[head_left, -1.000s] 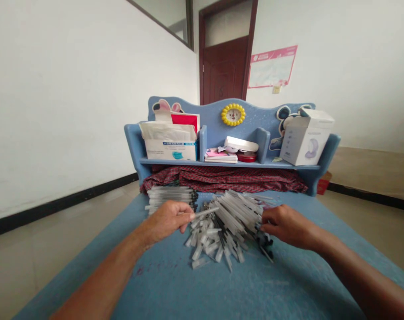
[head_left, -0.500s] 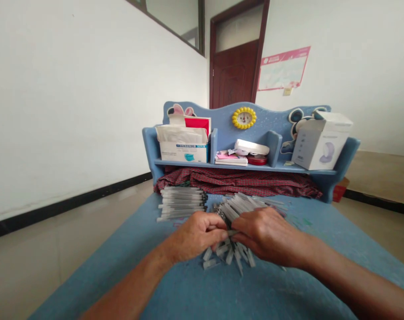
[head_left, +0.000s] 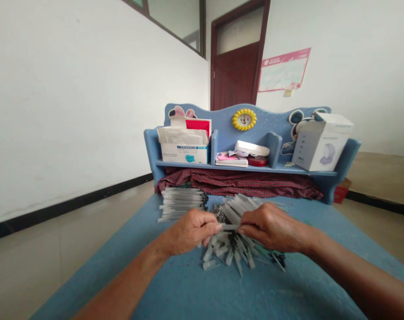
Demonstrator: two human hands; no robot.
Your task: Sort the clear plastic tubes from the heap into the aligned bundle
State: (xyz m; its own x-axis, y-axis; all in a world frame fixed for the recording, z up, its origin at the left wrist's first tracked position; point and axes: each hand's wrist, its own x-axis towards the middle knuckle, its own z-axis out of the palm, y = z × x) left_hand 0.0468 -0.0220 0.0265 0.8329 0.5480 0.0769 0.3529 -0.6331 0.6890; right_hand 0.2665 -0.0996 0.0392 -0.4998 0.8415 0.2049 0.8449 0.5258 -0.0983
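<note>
My left hand [head_left: 191, 231] and my right hand [head_left: 270, 226] meet above a loose pile of thin clear plastic tubes [head_left: 223, 253] with dark ends. Between their fingertips they pinch one such tube [head_left: 230, 226], held level. The hands hide the middle of the pile. Left of the pile lies a neat stack of matching tubes [head_left: 183, 203], side by side, close to my left hand but not touching it. Everything rests on a blue padded tabletop [head_left: 188, 284].
A blue shelf unit [head_left: 245, 163] stands behind the tubes, holding a face-mask box [head_left: 185, 151], a white carton [head_left: 322, 146], a yellow clock [head_left: 244, 119] and papers. Red checked cloth [head_left: 238, 184] lies below it. Tiled floor flanks the table.
My hands have drawn slightly apart from their clasp over the pile, and a single tube now shows between them. The view is almost unchanged.
</note>
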